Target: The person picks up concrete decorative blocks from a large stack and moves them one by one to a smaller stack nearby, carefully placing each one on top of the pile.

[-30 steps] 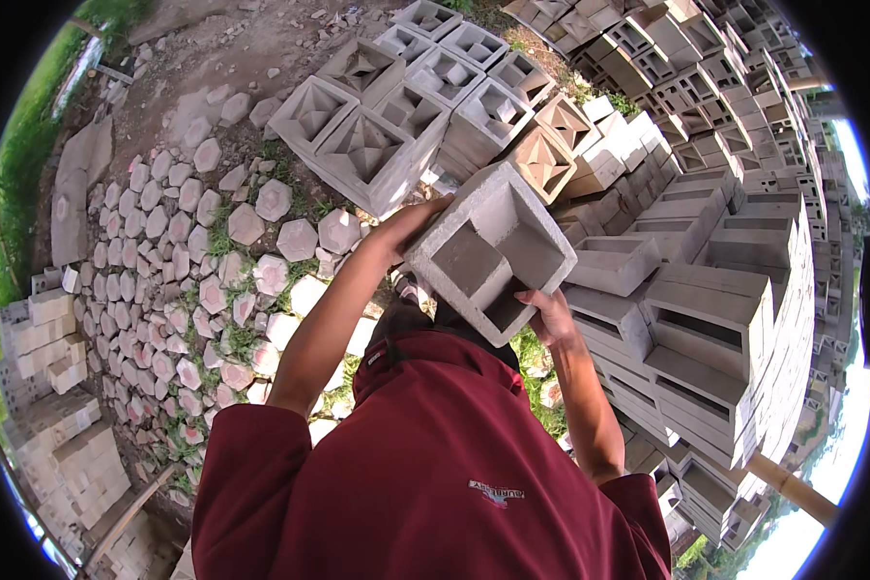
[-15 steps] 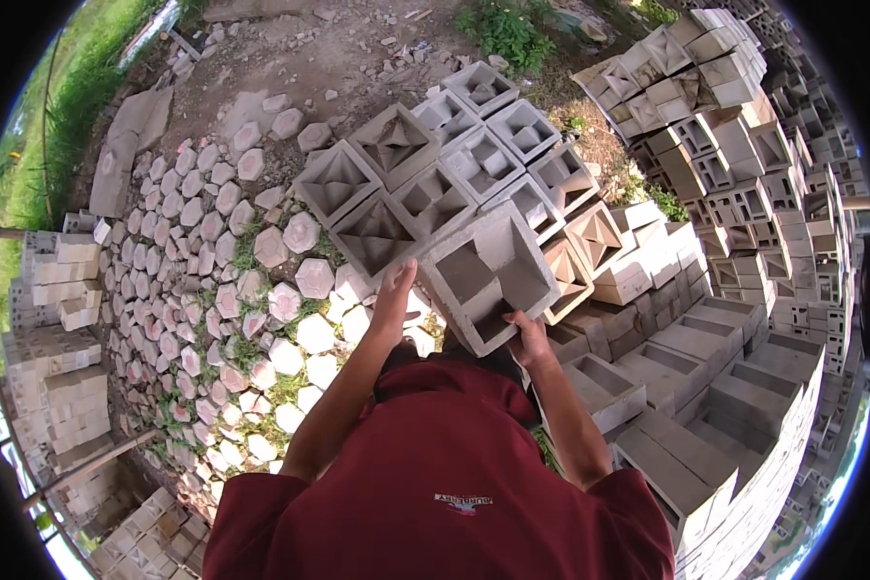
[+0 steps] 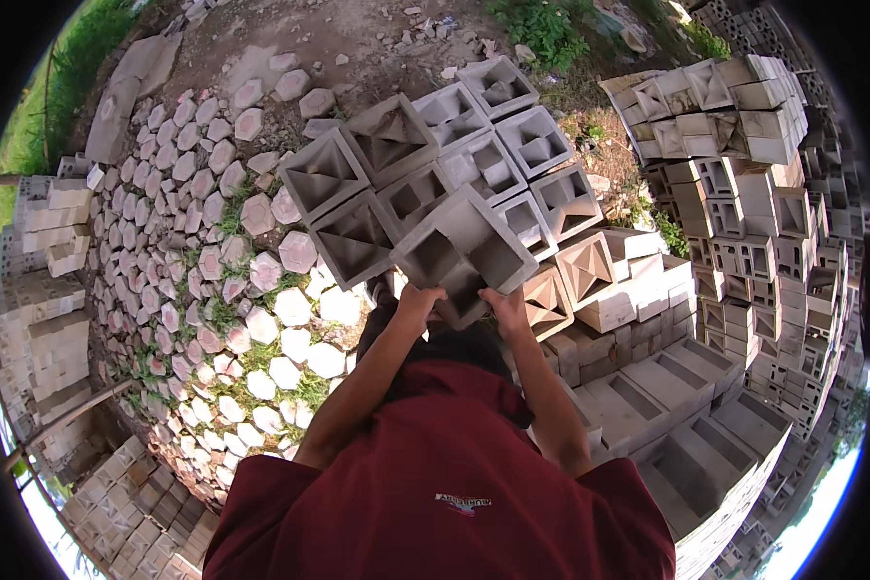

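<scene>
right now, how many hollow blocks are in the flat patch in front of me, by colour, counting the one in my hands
grey blocks lying flat: 10
tan blocks lying flat: 2
held grey block, gripped by left hand and right hand: 1
total: 13

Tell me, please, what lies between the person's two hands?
In the head view, the hollow grey concrete block lies between them: the left hand grips its lower left edge and the right hand its lower right edge.
</scene>
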### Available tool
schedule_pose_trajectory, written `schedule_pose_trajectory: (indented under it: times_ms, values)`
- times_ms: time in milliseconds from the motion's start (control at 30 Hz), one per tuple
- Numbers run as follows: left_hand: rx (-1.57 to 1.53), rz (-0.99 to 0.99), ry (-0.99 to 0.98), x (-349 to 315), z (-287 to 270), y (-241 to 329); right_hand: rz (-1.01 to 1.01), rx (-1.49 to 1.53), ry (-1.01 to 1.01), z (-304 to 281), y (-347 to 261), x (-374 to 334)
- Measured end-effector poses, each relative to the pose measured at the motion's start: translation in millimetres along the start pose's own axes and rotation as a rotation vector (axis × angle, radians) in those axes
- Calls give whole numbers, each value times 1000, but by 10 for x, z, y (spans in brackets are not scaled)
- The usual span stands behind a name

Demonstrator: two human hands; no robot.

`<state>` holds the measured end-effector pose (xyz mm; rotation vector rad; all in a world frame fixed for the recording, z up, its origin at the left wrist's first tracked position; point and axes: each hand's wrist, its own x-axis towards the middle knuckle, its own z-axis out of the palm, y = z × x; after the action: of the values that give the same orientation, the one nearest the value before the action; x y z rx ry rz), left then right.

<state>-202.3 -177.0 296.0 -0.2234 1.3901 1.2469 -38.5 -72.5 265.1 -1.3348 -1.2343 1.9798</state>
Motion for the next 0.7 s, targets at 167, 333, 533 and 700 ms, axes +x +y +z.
schedule_pose_trajectory:
  times_ms: [167, 333, 533, 700]
  values:
    - [-86, 50, -32, 54, -141, 13, 401, -73, 58, 416, -524, -183]
    - [60, 99, -16, 280, -249, 138, 459, 52, 86, 413, -126, 78]
    - [180, 195, 82, 629, -300, 270, 525, 212, 46, 435, 139, 520]
    - [428, 659, 317, 1029, -741, 47, 571, 271, 81, 692, 296, 1002]
